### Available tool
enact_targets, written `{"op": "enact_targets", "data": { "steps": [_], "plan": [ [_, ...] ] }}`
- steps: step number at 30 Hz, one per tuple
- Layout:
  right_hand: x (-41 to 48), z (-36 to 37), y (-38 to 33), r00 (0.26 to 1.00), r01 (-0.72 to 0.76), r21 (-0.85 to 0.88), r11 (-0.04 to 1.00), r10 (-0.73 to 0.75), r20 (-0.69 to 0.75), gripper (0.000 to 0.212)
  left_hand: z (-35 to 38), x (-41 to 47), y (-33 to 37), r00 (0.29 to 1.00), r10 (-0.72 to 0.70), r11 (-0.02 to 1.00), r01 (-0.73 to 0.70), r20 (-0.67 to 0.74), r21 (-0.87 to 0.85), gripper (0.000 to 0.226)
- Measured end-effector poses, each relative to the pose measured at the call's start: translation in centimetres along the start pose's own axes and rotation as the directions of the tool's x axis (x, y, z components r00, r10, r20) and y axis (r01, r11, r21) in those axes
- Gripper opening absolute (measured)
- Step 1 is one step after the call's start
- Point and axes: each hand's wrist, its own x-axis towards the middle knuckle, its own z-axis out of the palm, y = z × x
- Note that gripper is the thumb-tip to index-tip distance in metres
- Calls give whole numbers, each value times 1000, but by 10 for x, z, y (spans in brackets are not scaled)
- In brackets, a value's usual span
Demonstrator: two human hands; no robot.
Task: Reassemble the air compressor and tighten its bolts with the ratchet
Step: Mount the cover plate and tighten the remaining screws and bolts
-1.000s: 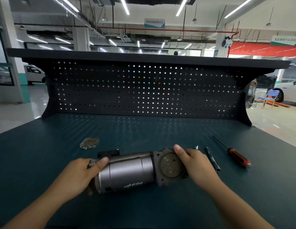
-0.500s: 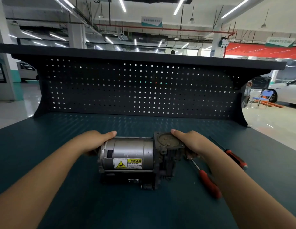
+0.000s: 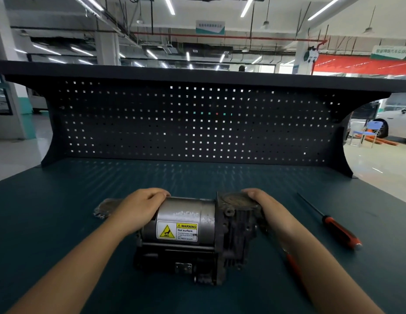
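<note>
The air compressor point(image 3: 188, 232) lies on its side on the dark green bench top point(image 3: 50, 234), its silver motor can on the left and its dark cast head on the right. A yellow warning label faces me. My left hand point(image 3: 138, 209) grips the left end of the motor can, fingers curled over its top. My right hand point(image 3: 263, 205) grips the cast head from the right, fingers over its upper edge. A flat grey cover plate point(image 3: 106, 208) lies on the bench behind my left hand, partly hidden.
A red-handled screwdriver point(image 3: 333, 225) lies on the bench to the right. A second red handle point(image 3: 292, 264) shows under my right forearm. A black pegboard point(image 3: 197, 123) closes off the back of the bench. The ratchet is not visible.
The compressor has been rolled so the warning label faces me and its round end plate faces up and away. Both hands have stayed on its two ends.
</note>
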Motion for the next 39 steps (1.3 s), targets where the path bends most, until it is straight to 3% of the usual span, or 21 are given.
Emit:
{"op": "enact_targets", "data": {
  "steps": [3,5,7,9,10,13,16,22,30,39],
  "plan": [
    [-7,8,19,983,183,67,981,-183,-18,40,1,-9,-4,998,24,999,-26,-58,-35,23],
    [-11,9,31,947,322,118,939,-319,-41,39,4,-16,-8,998,22,987,-32,-62,-154,18],
    [-13,10,40,911,410,142,901,-413,-15,40,2,-16,-18,994,-81,909,43,-74,-414,21],
    [-14,12,40,883,464,116,878,-469,13,60,-4,-7,-45,940,-280,788,109,-195,-607,25],
    [-14,13,40,882,467,120,876,-472,7,65,-9,-2,-63,883,-377,798,157,-279,-582,25],
    [-14,18,38,891,452,154,879,-452,-32,58,-16,6,-131,735,-524,852,465,-431,-242,26],
    [-14,19,41,900,433,195,880,-435,-34,55,-15,13,-170,737,-555,796,605,-385,9,31],
    [-15,20,44,907,416,207,886,-419,-28,57,-7,36,-174,867,-377,856,461,-325,235,42],
    [-18,22,39,914,404,185,896,-405,-31,68,0,55,-197,894,-260,815,406,-365,413,28],
    [-21,20,36,925,379,191,905,-378,-42,68,4,61,-194,918,-212,916,306,-335,258,15]
  ]
}}
